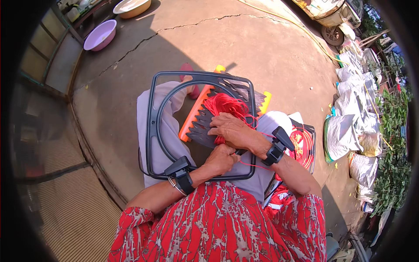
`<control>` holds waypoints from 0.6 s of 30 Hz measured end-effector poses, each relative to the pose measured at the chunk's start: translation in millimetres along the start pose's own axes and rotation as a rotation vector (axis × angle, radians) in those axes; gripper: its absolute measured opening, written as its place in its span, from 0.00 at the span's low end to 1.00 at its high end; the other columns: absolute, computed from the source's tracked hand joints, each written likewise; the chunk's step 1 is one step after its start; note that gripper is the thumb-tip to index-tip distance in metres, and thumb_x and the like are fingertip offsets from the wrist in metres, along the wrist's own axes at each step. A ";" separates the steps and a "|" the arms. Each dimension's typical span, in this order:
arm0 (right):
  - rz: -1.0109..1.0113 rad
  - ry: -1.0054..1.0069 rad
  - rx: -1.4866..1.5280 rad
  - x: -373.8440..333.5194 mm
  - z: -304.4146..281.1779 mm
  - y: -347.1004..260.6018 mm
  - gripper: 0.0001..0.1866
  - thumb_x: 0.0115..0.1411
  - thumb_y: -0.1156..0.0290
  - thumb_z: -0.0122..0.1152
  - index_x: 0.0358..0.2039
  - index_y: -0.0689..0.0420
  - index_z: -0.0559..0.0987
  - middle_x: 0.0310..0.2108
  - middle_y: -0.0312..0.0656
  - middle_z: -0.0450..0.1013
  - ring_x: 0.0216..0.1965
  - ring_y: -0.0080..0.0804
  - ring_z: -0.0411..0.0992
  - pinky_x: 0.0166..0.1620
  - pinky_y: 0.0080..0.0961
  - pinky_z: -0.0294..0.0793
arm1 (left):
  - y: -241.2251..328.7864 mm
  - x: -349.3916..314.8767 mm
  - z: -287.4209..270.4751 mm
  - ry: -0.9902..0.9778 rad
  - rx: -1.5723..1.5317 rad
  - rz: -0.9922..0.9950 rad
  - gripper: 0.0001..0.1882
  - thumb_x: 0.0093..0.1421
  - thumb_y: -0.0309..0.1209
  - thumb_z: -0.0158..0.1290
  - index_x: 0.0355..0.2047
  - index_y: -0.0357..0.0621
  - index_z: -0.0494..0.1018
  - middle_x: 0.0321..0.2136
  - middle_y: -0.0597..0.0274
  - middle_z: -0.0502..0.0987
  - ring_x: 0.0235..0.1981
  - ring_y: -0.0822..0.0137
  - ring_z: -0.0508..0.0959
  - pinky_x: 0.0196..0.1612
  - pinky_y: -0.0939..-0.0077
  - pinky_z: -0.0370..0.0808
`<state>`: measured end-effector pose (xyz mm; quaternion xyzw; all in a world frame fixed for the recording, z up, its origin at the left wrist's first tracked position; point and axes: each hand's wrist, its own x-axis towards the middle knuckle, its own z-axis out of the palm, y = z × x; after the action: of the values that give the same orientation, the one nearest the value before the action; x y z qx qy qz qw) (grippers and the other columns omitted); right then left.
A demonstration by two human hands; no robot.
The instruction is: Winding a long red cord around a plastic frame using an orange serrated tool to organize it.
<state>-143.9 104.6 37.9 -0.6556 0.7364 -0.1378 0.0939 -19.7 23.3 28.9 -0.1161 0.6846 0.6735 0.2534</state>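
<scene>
A dark grey plastic frame [152, 118] with a large round opening lies across my lap. Within and beyond its opening are dark jagged-edged strips [201, 127] with an orange bar [194, 112] and a yellow bar [265, 103] along their sides. A loose bundle of red cord [224, 105] rests on the strips. My right hand [233, 130] is closed over the near part of this bundle, its fingers curled. Just nearer to me, my left hand [221, 160] is closed in a pinch where a strand of red cord leads off to the right.
More red cord [301, 146] sits in a dark-framed holder by my right leg. White sacks [345, 135] line the right side beside plants. A purple basin [100, 35] and a tan basin [132, 8] are far left. A mesh-panelled structure [65, 205] stands at left.
</scene>
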 end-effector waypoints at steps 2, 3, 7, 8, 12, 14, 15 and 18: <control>0.024 0.242 0.339 -6.1 -7.8 2.0 0.19 0.47 0.81 0.54 0.42 0.61 0.78 0.41 0.46 0.75 0.49 0.39 0.71 0.55 0.36 0.68 | -2.3 6.9 -3.0 0.002 -0.027 -0.041 0.10 0.58 0.31 0.54 0.25 0.37 0.74 0.11 0.64 0.69 0.11 0.74 0.68 0.15 0.75 0.62; 0.022 0.236 0.343 -4.6 -23.6 -6.0 0.19 0.47 0.81 0.54 0.42 0.61 0.78 0.41 0.46 0.75 0.49 0.39 0.71 0.55 0.36 0.68 | -2.8 10.4 -7.2 0.017 -0.055 -0.080 0.07 0.60 0.30 0.52 0.30 0.40 0.76 0.11 0.67 0.68 0.08 0.77 0.64 0.10 0.79 0.57; 0.489 0.443 0.758 -28.7 -62.5 -38.8 0.11 0.57 0.79 0.52 0.41 0.61 0.76 0.34 0.44 0.75 0.34 0.27 0.75 0.39 0.21 0.73 | 16.7 20.9 -35.6 0.076 -0.068 -0.057 0.12 0.62 0.31 0.52 0.23 0.38 0.72 0.11 0.67 0.68 0.08 0.77 0.65 0.10 0.79 0.56; 0.613 0.395 0.822 -38.6 -64.4 -48.4 0.09 0.57 0.77 0.54 0.39 0.60 0.76 0.30 0.42 0.74 0.33 0.24 0.74 0.37 0.20 0.73 | 16.5 23.7 -41.7 0.086 -0.110 -0.042 0.13 0.62 0.31 0.51 0.23 0.38 0.72 0.11 0.66 0.69 0.08 0.77 0.64 0.09 0.79 0.55; 0.700 0.324 0.507 -57.9 -19.9 -68.0 0.07 0.56 0.70 0.60 0.30 0.60 0.76 0.24 0.44 0.74 0.29 0.35 0.75 0.30 0.31 0.72 | 25.7 44.0 -49.9 0.126 -0.143 -0.008 0.12 0.62 0.31 0.52 0.22 0.39 0.72 0.11 0.65 0.70 0.07 0.76 0.65 0.08 0.80 0.55; 0.752 0.367 0.242 -53.2 -2.2 -71.4 0.11 0.54 0.66 0.63 0.29 0.60 0.75 0.26 0.51 0.75 0.30 0.49 0.74 0.30 0.41 0.71 | 26.6 52.0 -48.8 0.152 -0.207 -0.002 0.12 0.61 0.31 0.52 0.22 0.39 0.72 0.11 0.65 0.69 0.08 0.76 0.65 0.08 0.80 0.55; 0.751 0.368 0.240 -49.1 -1.7 -72.0 0.11 0.54 0.66 0.63 0.29 0.60 0.75 0.26 0.51 0.75 0.30 0.49 0.74 0.30 0.41 0.71 | 26.1 54.4 -48.6 0.189 -0.275 0.001 0.12 0.61 0.30 0.53 0.22 0.39 0.72 0.11 0.65 0.69 0.08 0.77 0.65 0.08 0.80 0.55; 0.884 0.402 0.088 -38.4 -0.6 -71.4 0.14 0.54 0.61 0.64 0.28 0.61 0.75 0.23 0.53 0.74 0.29 0.50 0.75 0.29 0.41 0.71 | 17.4 59.0 -50.1 0.245 -0.203 0.015 0.12 0.60 0.30 0.54 0.21 0.39 0.72 0.11 0.66 0.68 0.08 0.77 0.64 0.08 0.79 0.54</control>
<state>-72.3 135.4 60.1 -0.2357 0.9414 -0.2398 0.0270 -87.7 -14.0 12.5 -0.2172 0.6396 0.7220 0.1500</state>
